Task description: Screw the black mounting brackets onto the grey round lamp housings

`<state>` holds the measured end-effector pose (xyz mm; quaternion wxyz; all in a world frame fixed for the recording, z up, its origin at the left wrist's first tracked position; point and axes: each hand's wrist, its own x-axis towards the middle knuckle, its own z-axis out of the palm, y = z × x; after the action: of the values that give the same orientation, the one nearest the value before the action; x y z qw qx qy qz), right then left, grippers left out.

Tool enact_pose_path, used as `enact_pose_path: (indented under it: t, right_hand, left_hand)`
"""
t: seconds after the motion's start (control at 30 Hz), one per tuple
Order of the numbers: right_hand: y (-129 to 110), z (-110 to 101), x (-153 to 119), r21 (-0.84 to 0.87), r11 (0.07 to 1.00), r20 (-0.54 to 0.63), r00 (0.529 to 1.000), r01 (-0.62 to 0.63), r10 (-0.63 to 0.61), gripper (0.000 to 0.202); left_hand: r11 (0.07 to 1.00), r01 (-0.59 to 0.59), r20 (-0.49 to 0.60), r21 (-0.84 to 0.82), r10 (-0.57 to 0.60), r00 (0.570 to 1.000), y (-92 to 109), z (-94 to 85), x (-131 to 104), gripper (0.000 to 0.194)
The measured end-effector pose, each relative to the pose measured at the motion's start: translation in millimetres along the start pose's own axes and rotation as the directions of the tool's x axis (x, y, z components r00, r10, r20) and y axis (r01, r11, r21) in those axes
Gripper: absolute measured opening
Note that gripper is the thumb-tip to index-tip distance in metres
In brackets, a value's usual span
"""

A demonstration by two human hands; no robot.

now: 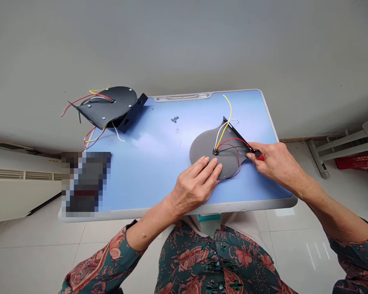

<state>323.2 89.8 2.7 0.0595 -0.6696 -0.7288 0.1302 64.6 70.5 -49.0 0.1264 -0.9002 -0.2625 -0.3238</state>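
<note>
A grey round-ended metal plate [201, 143] lies towards the right of the blue table, with an upright black bracket edge [235, 131] along its far right side. Yellow, white, red, black and brown wires come up through a black grommet [215, 152] in it. My left hand [199, 179] grips the plate's near edge, fingers together on top; its thumb is hidden. In my closed right hand [268, 161] is a screwdriver [259, 155] with a red and black handle, beside the bracket end. Its tip cannot be seen. My right thumb touches the plate's corner.
A similar black metal housing [116, 102] with loose wires stands at the table's far left. Several small screws [174, 119] lie in a pile near the middle back. A pixelated dark rectangle [90, 179] covers the near left corner. A grey wall rises behind the table [141, 171].
</note>
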Motion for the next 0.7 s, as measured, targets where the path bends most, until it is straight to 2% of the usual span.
enact_pose_path:
  t: [0.23, 0.47, 0.7]
  right_hand:
    - [-1.1, 0.8, -0.2, -0.035, 0.999, 0.000, 1.000, 0.007, -0.007, 0.024]
    - [-2.9, -2.6, 0.5, -0.028, 0.999, 0.042, 0.999, -0.017, 0.018, 0.024]
    - [-3.8, -2.8, 1.1, -0.028, 0.999, 0.034, 0.999, -0.019, 0.020, 0.030]
  left_hand:
    - [0.997, -0.027, -0.018, 0.066, 0.029, 0.999, 0.1, 0.4, 1.7, 0.027]
    - [0.998, -0.033, 0.000, 0.053, 0.033, 0.999, -1.4, 3.0, -1.4, 0.031]
    - [0.999, -0.029, -0.015, 0.043, 0.030, 0.999, -2.6, 8.5, -5.5, 0.034]
